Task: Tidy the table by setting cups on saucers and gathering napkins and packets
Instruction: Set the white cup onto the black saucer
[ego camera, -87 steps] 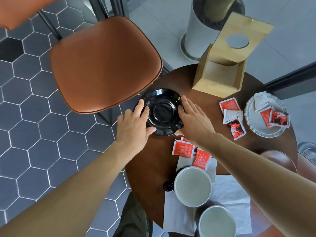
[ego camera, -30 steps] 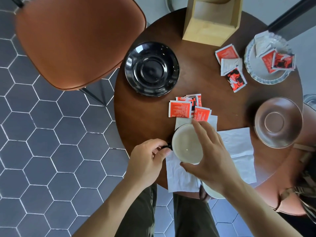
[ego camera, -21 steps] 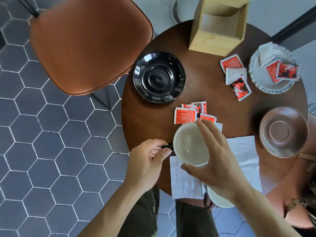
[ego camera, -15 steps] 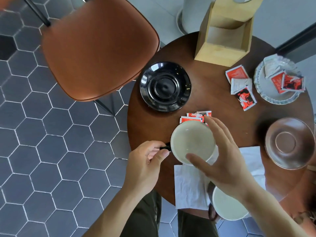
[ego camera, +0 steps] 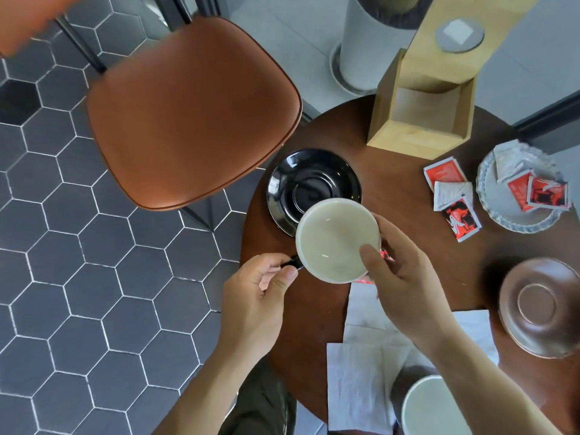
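A black cup with a cream inside (ego camera: 332, 237) is held in the air over the near edge of the black saucer (ego camera: 309, 186). My left hand (ego camera: 255, 296) pinches its black handle. My right hand (ego camera: 398, 277) grips its rim and right side. A second cup (ego camera: 433, 406) stands at the near edge on white napkins (ego camera: 361, 372). A brown saucer (ego camera: 539, 309) lies at the right. Red and white packets (ego camera: 452, 196) lie loose by a glass dish (ego camera: 502, 211) that holds more packets. Other red packets are mostly hidden under the lifted cup and my right hand.
A wooden napkin holder (ego camera: 423, 114) stands at the back of the round brown table (ego camera: 405, 221). An orange chair (ego camera: 188, 111) is close to the table's left side, over grey hexagon floor tiles. A white pillar base (ego camera: 361, 51) rises behind.
Both hands have lifted the cup off the napkins and carried it away from me toward the black saucer, covering the red packets in the middle.
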